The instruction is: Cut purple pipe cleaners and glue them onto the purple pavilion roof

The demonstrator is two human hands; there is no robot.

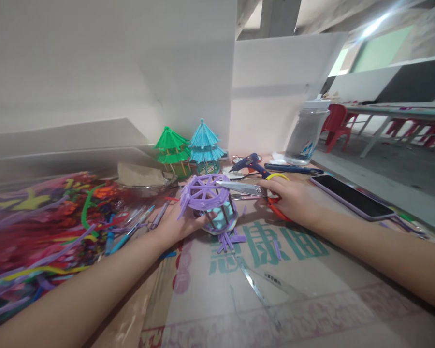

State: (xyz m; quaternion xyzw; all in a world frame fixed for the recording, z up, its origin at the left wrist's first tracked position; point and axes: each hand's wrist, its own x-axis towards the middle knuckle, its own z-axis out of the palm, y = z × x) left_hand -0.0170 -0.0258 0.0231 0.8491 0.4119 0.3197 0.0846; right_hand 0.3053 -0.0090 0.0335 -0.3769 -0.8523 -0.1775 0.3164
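Note:
My left hand [183, 222] is closed around the left side of a small purple model pavilion [205, 189], its fingertips partly hidden behind the posts. The pavilion stands upright, with a spoked ring on top and a pale blue piece [221, 216] inside. In my right hand [290, 195] is a pair of scissors [244, 187] with yellow and orange handles. The blades point left, their tips at the right edge of the purple ring; whether they touch it I cannot tell. Purple cut strips [230, 240] lie just in front of the pavilion's base.
Finished-looking green [171, 147] and blue [205, 147] pavilions stand behind. A glue gun [248, 163], a phone [352, 197] and a clear bottle [308, 130] are to the right. Colourful pipe cleaners [32, 232] heap at left. Tweezers [252, 280] and a ruler [275, 280] lie in front.

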